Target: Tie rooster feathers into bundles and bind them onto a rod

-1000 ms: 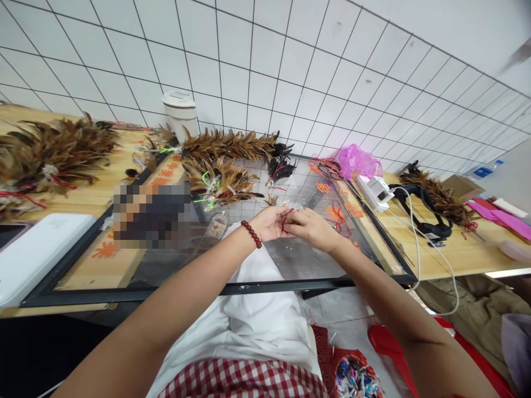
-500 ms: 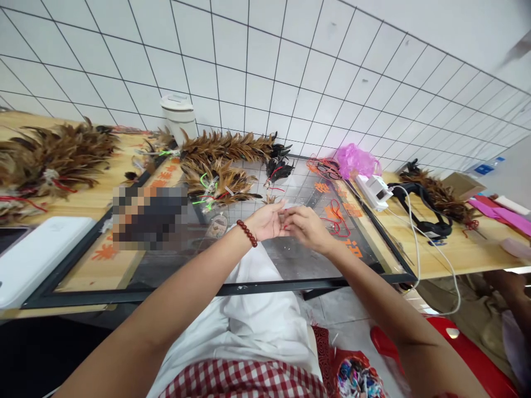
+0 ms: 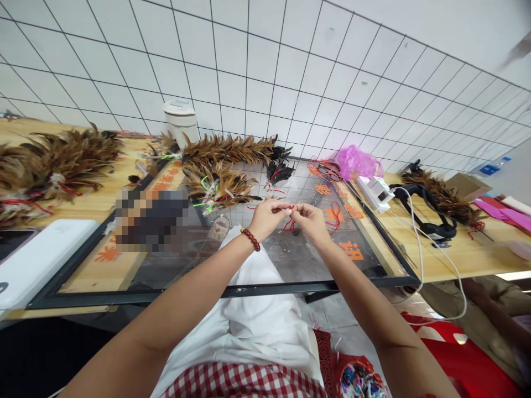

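Note:
A thin red string [image 3: 292,224] runs between my two hands above the glass-topped table, and part of it hangs in loops below the fingertips. My left hand [image 3: 269,218], with a brown bead bracelet on the wrist, pinches it between thumb and forefinger. Close against it, my right hand [image 3: 312,221] pinches the string too. The fingertips of both hands nearly meet. More red cord [image 3: 336,216] curls on the glass just right of my right hand. Behind the hands lie a brown feather bundle [image 3: 222,185] with green and red ties and a small black feather bunch [image 3: 280,172].
A long feather strip [image 3: 232,148] and a white canister [image 3: 181,122] stand by the tiled wall. Feathers [image 3: 70,160] and a white case [image 3: 47,262] are at left. At right are a pink plastic bag [image 3: 357,161], a white adapter [image 3: 375,193], a cable and a black strap [image 3: 427,213].
My hands have turned from a loose, open-fingered meeting to a pinch on the red string, which now shows hanging between them. The view has shifted slightly.

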`<state>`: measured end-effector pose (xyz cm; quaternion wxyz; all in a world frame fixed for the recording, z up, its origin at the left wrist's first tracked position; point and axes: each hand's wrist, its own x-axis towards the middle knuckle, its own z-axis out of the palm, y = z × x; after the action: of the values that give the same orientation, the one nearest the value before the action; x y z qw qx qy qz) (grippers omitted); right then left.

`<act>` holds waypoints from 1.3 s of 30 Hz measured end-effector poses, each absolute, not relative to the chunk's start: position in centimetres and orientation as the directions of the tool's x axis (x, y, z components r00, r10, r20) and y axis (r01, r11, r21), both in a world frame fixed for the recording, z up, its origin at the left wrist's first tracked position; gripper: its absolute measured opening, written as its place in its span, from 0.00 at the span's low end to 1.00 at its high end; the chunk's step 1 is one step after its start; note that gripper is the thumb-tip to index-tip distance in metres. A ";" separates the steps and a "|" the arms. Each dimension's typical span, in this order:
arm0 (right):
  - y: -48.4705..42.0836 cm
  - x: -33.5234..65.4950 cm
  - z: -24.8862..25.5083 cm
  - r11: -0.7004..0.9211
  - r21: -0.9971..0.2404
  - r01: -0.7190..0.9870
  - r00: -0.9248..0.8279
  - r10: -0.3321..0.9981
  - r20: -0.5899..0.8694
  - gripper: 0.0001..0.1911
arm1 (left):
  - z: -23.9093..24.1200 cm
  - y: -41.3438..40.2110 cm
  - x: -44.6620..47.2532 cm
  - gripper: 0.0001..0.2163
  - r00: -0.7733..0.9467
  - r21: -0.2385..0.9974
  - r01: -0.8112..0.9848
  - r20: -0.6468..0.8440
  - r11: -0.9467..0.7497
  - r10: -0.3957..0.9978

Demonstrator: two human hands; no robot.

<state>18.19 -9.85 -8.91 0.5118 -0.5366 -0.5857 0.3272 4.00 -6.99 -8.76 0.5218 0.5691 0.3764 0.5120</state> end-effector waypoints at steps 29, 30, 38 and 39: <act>-10.7 18.9 -8.9 0.376 -0.400 0.835 -0.047 0.775 0.631 0.07 | -8.5 -7.0 4.0 0.04 0.100 0.964 -0.262 -0.019 0.045 0.995; -10.7 18.9 -8.9 0.378 -0.396 0.837 -0.051 0.774 0.631 0.07 | -8.5 -7.0 3.9 0.03 0.089 0.978 -0.207 0.059 -0.039 0.994; -10.8 18.8 -8.9 0.386 -0.300 0.872 -0.146 0.791 0.593 0.07 | -8.5 -8.2 3.0 0.08 0.273 0.951 0.073 0.270 -0.300 0.923; -10.9 18.7 -9.0 0.394 -0.283 0.874 -0.163 0.788 0.594 0.07 | -8.5 -8.1 2.9 0.06 0.275 0.956 0.088 0.246 -0.279 0.929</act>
<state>18.69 -10.86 -8.98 0.3456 -0.5469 -0.7600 -0.0625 2.91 -8.14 -8.52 0.4575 0.6544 0.3885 0.4598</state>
